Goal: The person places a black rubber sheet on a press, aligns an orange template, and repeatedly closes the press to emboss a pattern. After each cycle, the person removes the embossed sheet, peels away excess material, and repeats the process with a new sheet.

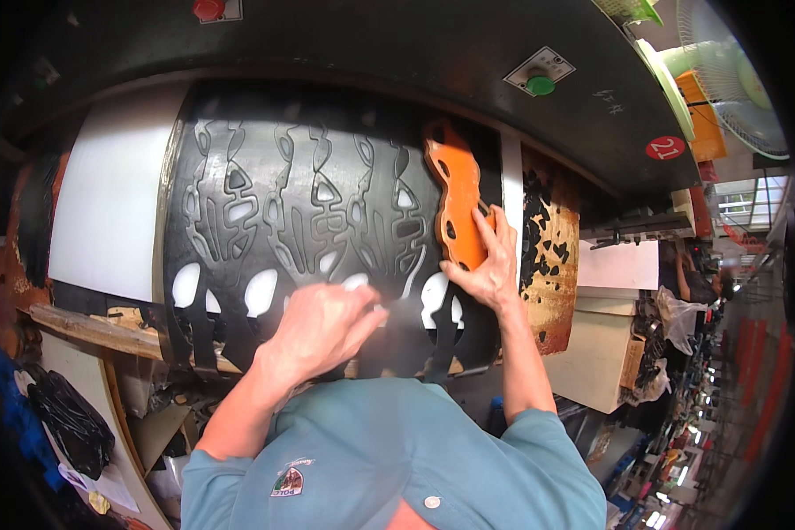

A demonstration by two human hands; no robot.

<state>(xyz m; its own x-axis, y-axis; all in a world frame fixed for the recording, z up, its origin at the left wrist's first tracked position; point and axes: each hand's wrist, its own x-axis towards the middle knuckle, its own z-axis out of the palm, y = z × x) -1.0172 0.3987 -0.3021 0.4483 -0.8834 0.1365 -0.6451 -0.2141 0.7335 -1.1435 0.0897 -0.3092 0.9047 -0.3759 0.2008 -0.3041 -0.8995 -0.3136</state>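
A wavy orange cutting die (456, 190) with several dark holes stands at the right end of a black sheet (265, 146). My right hand (490, 269) grips its near end, thumb on the near left and fingers along the right side. Rows of curvy cut outlines run across the sheet, and white shows through openings along its near edge. Over that near edge is my left hand (322, 327), smeared by motion, its fingers curled together. Whatever it holds is hidden; a blurred dark strip of the sheet lies beside it.
A dark machine beam (371, 40) with a green button (540, 85) and a red button (209, 9) spans the far side. A white board (115, 194) lies left of the sheet. Black scraps (543, 238) litter a worn board at right. A fan (742, 79) stands far right.
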